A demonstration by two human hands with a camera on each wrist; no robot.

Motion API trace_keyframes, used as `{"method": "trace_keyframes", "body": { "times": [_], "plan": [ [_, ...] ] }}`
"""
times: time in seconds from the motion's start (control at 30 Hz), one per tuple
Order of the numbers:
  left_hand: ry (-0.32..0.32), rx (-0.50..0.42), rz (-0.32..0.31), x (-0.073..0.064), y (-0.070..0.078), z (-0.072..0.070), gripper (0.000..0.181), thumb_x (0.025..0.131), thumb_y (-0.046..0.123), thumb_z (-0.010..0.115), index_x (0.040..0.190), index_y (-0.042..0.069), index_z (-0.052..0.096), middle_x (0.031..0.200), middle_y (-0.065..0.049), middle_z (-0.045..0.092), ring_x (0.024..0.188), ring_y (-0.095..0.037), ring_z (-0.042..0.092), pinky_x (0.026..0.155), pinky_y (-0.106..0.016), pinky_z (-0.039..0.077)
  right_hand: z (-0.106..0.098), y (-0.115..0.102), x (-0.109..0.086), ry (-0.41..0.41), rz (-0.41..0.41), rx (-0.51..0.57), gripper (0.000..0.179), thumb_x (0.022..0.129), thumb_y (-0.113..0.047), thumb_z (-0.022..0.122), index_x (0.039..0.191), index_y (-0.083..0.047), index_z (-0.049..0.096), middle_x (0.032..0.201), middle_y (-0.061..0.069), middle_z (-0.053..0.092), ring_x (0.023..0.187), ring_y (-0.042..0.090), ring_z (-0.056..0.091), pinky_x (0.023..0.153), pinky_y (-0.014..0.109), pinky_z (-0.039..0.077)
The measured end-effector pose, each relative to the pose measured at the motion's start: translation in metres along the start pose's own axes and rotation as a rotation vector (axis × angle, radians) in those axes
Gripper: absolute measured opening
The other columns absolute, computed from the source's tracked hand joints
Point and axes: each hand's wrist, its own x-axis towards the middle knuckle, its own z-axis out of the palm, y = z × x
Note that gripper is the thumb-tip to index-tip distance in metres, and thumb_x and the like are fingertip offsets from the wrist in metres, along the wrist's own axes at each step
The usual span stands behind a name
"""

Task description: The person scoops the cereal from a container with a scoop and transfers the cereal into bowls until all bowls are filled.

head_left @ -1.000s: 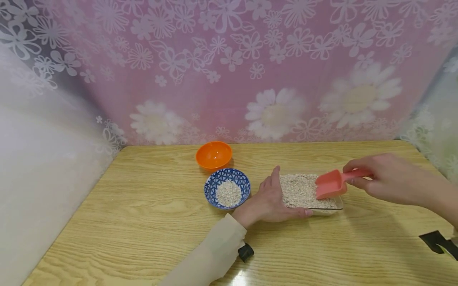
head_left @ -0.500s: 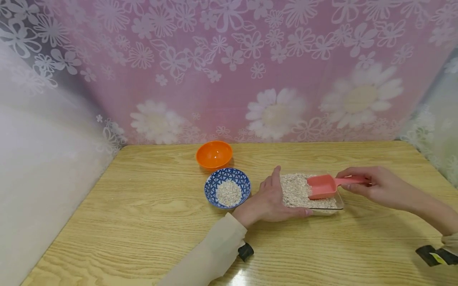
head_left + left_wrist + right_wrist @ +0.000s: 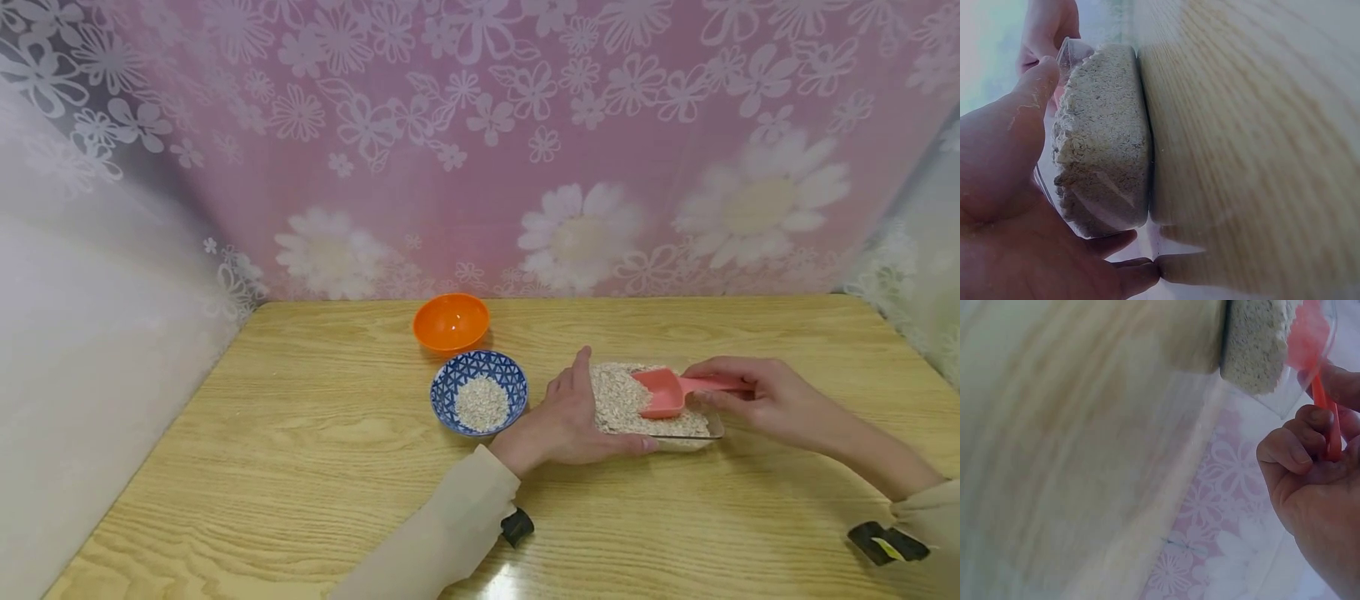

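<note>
Right hand point(image 3: 768, 404) gripping the handle of a pink scoop point(image 3: 662, 393), its blade among pale flakes point(image 3: 618, 402) in a clear container point(image 3: 684, 445); left hand point(image 3: 567, 427), thumb and fingers spread, against the container's left end (a blue-and-white bowl point(image 3: 480, 363) stands just beside that hand).

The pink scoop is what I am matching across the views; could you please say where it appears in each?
Head: the pink scoop is right of centre, its blade in the pale flakes, its handle in the right hand.
Left wrist: not clearly visible; perhaps a pinkish sliver at upper left, behind the left hand.
Right wrist: upper right, handle pointing down.
Shared landmark: the clear container.
</note>
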Motion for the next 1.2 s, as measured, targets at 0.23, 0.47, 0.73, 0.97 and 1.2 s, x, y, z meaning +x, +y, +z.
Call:
{"method": "trace_keyframes", "body": {
  "times": [0.23,0.47,0.73,0.97,1.2],
  "plan": [
    [-0.004,0.010,-0.010,0.000,0.002,-0.001,0.128,0.078,0.074,0.072,0.165,0.024,-0.008,0.171,-0.006,0.020,0.157,-0.026,0.026,0.122,-0.046,0.037,0.004,0.000,-0.003,0.000,0.014,0.007,0.033,0.091,0.004,0.071,0.121,-0.009,0.072,0.110,-0.033,0.063,0.077,-0.003,0.063,0.061,0.018,0.047],
    [0.013,0.038,-0.004,-0.002,0.003,-0.002,0.130,0.078,0.075,0.072,0.165,0.020,-0.008,0.171,-0.007,0.016,0.156,-0.027,0.026,0.119,-0.045,0.041,0.001,0.005,-0.007,-0.014,0.044,0.150,0.031,0.095,0.006,0.064,0.125,-0.001,0.068,0.112,-0.031,0.066,0.069,0.003,0.061,0.049,0.025,0.041],
    [0.164,0.106,0.159,-0.015,0.007,-0.015,0.122,0.085,0.068,0.071,0.166,0.014,-0.002,0.171,-0.010,0.009,0.156,-0.028,0.023,0.115,-0.039,0.046,-0.010,0.003,-0.012,-0.052,0.173,0.261,0.031,0.104,-0.004,0.056,0.134,-0.006,0.062,0.078,-0.008,0.063,0.046,0.020,0.031,0.041,0.031,0.034],
    [0.287,0.138,0.204,-0.036,-0.011,-0.043,0.108,0.089,0.062,0.070,0.165,0.013,0.011,0.165,-0.010,0.026,0.152,-0.030,0.030,0.117,-0.046,0.043,-0.014,0.007,-0.017,-0.043,0.181,0.414,0.032,0.106,0.000,0.048,0.135,-0.006,0.060,0.067,0.005,0.026,0.054,0.028,0.025,0.046,0.037,0.027],
    [0.302,0.166,0.149,-0.052,-0.048,-0.059,0.108,0.087,0.064,0.071,0.164,0.011,0.017,0.163,-0.014,0.028,0.152,-0.032,0.030,0.118,-0.051,0.040,-0.016,0.012,-0.021,0.001,0.149,0.667,0.039,0.107,0.005,0.038,0.135,-0.009,0.061,0.072,0.005,0.034,0.057,0.028,0.024,0.049,0.040,0.023]
  ]
}}
